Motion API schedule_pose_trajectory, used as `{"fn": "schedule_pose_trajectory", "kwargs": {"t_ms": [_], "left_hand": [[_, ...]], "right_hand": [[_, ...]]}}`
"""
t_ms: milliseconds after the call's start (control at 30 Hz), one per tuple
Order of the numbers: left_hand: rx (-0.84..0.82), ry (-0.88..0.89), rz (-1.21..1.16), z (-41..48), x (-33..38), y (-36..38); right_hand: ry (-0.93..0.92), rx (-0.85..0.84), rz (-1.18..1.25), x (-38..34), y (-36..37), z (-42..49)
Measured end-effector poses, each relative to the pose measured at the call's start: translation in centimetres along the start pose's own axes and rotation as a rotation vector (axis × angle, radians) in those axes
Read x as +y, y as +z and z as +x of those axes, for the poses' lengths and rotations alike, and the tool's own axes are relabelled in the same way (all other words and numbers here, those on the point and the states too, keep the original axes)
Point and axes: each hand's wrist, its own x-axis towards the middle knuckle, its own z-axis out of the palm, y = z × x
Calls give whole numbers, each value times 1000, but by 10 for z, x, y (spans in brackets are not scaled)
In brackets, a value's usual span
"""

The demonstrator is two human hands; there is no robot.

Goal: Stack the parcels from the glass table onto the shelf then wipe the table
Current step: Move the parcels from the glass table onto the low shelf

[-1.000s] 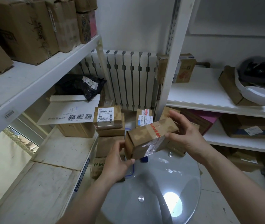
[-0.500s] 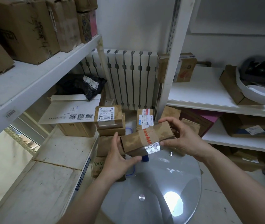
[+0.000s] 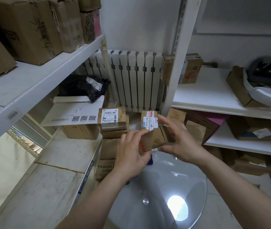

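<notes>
Cardboard in both hands: a small brown cardboard parcel (image 3: 154, 140) banded with red-printed tape is gripped at centre frame. The left hand (image 3: 130, 154) curls round its near end and the right hand (image 3: 181, 142) wraps the far end. It sits tilted over the far rim of the round glass table (image 3: 194, 182); whether it touches the glass cannot be told. Just behind stands a white-labelled brown box (image 3: 148, 120), and left of that a stack of labelled cardboard boxes (image 3: 112, 119). The carry likely goes best with both grips kept on, the parcel levelled and lifted clear of the standing box. It could then be set flat on bare board of the white shelf (image 3: 202, 95) at right of frame.
</notes>
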Motion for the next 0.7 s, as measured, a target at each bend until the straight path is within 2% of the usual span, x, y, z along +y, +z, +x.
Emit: {"fn": "schedule_pose_trajectory", "kwargs": {"t_ms": [167, 333, 433, 567, 700], "left_hand": [[37, -191, -286, -3, -23, -5], [-59, -337, -587, -10, -28, -11], [-94, -395, -629, -13, -29, -13], [-109, -448, -646, -13, -28, -12], [-92, -513, -661, -11, -31, -8]], "right_hand": [[113, 101, -105, 8, -11, -2], [215, 123, 30, 24, -14, -2], [255, 59, 212, 27, -14, -1], [159, -6, 379, 26, -12, 1], [102, -14, 396, 17, -10, 2]]}}
